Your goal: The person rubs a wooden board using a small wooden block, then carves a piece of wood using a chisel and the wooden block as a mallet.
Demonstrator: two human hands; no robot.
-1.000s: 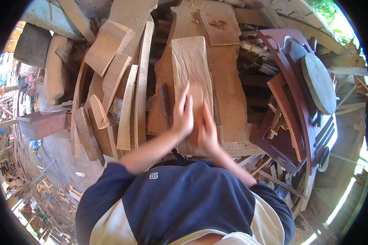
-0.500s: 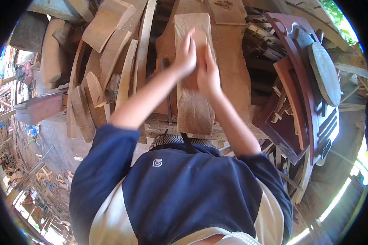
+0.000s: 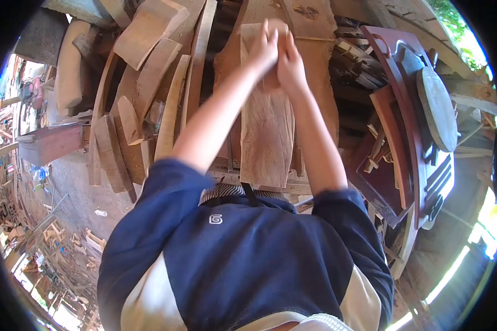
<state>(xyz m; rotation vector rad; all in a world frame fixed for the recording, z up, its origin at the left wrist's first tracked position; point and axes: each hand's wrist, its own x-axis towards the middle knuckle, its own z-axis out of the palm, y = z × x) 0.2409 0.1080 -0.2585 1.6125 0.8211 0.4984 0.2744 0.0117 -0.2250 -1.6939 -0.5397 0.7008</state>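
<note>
While both arms reach forward, left hand (image 3: 264,51) and right hand (image 3: 291,63), fingers extended, clasp the blurred brown block (image 3: 270,84) between them at the pale board's (image 3: 266,138) far end, its near stretch uncovered.

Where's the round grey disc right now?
In the head view, the round grey disc is on the person's right, just beyond the curved dark-red board.

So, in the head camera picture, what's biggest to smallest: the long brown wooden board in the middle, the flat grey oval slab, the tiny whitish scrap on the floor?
1. Long brown board, biggest
2. Grey oval slab
3. Whitish scrap, smallest
</note>
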